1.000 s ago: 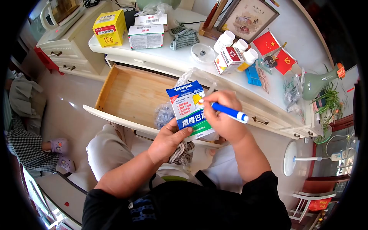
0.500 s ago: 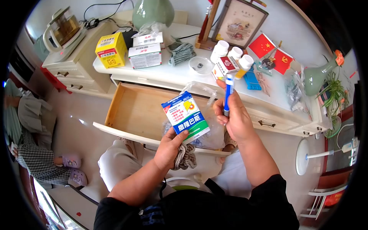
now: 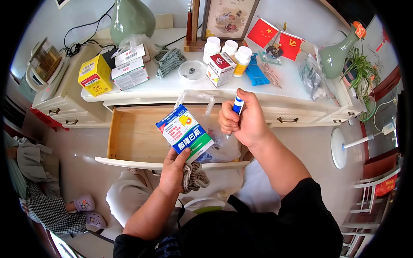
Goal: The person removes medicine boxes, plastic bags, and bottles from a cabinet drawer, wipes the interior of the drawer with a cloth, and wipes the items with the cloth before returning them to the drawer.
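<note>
My left hand [image 3: 173, 172] grips the lower corner of a blue, white and green Salonpas box [image 3: 185, 132], its printed front facing up. A bundle of knitted grey-brown cord [image 3: 195, 177] hangs at the same hand, below the box. My right hand [image 3: 243, 118], to the right of the box and apart from it, is wrapped round a blue and white marker [image 3: 238, 105]. Under both hands is the open wooden drawer [image 3: 135, 135], where a clear plastic bag [image 3: 221, 148] lies at the right side.
On the white cabinet top [image 3: 167, 92] stand a yellow box [image 3: 95, 76], white boxes [image 3: 129, 69], white bottles [image 3: 212, 48], a red-white box [image 3: 220, 69], flags [image 3: 262, 33] and a green vase [image 3: 131, 21]. Another person's legs [image 3: 56, 208] are at the left.
My right hand has moved away from the box, and the marker now sits upright in the closed fist. The box in my left hand is tilted further. The camera view has shifted.
</note>
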{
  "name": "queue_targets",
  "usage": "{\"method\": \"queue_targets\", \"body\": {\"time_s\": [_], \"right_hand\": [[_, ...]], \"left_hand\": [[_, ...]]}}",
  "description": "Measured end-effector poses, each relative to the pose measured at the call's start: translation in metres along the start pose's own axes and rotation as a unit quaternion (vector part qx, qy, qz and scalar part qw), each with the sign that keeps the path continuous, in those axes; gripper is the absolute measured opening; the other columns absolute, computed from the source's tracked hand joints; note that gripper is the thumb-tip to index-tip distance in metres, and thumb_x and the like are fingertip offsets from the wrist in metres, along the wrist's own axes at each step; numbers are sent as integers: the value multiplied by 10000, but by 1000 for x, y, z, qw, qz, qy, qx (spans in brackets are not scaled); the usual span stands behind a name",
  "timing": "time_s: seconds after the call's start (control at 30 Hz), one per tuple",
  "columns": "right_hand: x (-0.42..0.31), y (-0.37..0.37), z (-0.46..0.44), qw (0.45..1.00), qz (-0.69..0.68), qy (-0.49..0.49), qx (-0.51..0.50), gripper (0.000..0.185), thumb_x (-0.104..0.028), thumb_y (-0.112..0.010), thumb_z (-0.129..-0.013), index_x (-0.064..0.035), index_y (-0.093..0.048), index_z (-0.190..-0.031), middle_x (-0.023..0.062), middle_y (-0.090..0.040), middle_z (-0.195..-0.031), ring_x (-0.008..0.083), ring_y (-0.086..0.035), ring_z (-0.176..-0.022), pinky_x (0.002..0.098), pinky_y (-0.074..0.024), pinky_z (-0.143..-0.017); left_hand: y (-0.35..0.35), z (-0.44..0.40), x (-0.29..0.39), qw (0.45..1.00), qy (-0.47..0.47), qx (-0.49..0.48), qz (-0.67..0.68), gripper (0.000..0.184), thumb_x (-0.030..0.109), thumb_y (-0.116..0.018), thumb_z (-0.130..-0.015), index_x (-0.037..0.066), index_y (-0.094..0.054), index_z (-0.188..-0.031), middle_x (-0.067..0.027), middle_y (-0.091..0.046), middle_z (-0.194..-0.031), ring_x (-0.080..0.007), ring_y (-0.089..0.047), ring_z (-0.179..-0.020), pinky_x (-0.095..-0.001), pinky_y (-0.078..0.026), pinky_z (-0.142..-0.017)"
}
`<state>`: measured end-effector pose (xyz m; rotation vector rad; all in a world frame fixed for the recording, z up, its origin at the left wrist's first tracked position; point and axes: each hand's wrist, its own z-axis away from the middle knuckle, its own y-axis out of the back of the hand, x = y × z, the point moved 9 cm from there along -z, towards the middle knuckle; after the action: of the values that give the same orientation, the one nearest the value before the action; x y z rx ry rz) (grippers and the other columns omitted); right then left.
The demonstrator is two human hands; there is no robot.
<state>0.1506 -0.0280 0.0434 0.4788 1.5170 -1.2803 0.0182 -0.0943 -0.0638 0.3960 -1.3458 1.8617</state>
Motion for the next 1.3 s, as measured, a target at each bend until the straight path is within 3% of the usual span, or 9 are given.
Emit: {"method": "queue_targets", "body": {"time_s": [0.33, 0.43, 0.57, 0.87, 0.93, 1.07, 1.13, 1.2, 1.3], "right_hand": [[-2, 3, 0, 987, -128, 41, 88, 501, -534, -322, -854, -67, -489, -789, 35, -446, -627, 119, -340, -491, 243, -278, -476], [-5, 12, 1, 993, 57, 73, 71, 268, -234, -530, -859, -35, -487, -1034, 35, -524, -833, 53, -377, -558, 194, -321, -498], [0, 17, 1, 949, 272, 63, 144, 436, -227, -632, -801, 6, -474, -1135, 44, -574, -889, 88, -530, -756, 217, -431, -664], [30, 5, -4, 941, 330, -71, 37, 333, -241, -642, -786, 8, -580, -998, 54, -612, -827, 79, -530, -702, 240, -444, -640], [8, 16, -5, 940, 316, 76, 102, 284, -213, -610, -807, 7, -582, -984, 59, -614, -844, 68, -525, -720, 246, -448, -659], [-43, 18, 17, 902, 321, 230, 177, 254, -126, -620, -790, 21, -518, -970, 41, -585, -839, 73, -516, -736, 227, -439, -661], [-40, 17, 17, 906, 316, 220, 176, 258, -113, -624, -785, 21, -504, -969, 37, -578, -839, 74, -514, -739, 226, -438, -655], [-31, 8, 11, 894, 345, 241, 154, 260, -104, -624, -784, 18, -498, -975, 39, -571, -837, 76, -511, -732, 229, -441, -640], [0, -27, -12, 876, 433, 198, 74, 264, -114, -646, -762, 16, -526, -959, 111, -605, -822, 125, -566, -728, 254, -456, -650]], "left_hand": [[-4, 2, 7, 1000, -8, -2, 2, 263, 110, -540, -845, 37, -481, -1091, -74, -583, -981, -168, -586, -859, -294, -496, -723], [-3, 2, 7, 1000, 4, -11, 28, 269, 98, -540, -846, 37, -471, -1098, -88, -573, -1011, -180, -567, -915, -309, -473, -788], [-6, 4, 9, 999, 1, -30, 20, 297, 96, -547, -843, 46, -469, -1125, -75, -560, -1050, -177, -536, -976, -317, -440, -843], [-8, 5, 16, 997, -13, -52, -49, 360, 109, -573, -836, 29, -452, -1166, -78, -562, -1061, -156, -513, -984, -297, -410, -867], [-3, 1, 24, 993, -69, -45, -85, 409, 131, -583, -836, 21, -428, -1198, -97, -572, -1036, -151, -510, -944, -277, -408, -839], [6, 2, 68, 920, -146, -7, -364, 381, 98, -582, -812, 20, -467, -1167, -103, -590, -993, -114, -518, -826, -238, -435, -715], [10, 8, 70, 883, -96, 27, -458, 385, 77, -549, -799, 28, -470, -1173, -136, -598, -1015, -174, -560, -887, -301, -437, -772], [4, 10, 62, 743, -126, 5, -658, 413, 109, -600, -749, 15, -499, -1139, -166, -606, -981, -233, -595, -828, -328, -452, -745], [0, 10, 18, 715, -149, -63, -680, 445, 198, -614, -722, 56, -516, -1133, -208, -597, -884, -324, -589, -753, -388, -457, -711]]}}
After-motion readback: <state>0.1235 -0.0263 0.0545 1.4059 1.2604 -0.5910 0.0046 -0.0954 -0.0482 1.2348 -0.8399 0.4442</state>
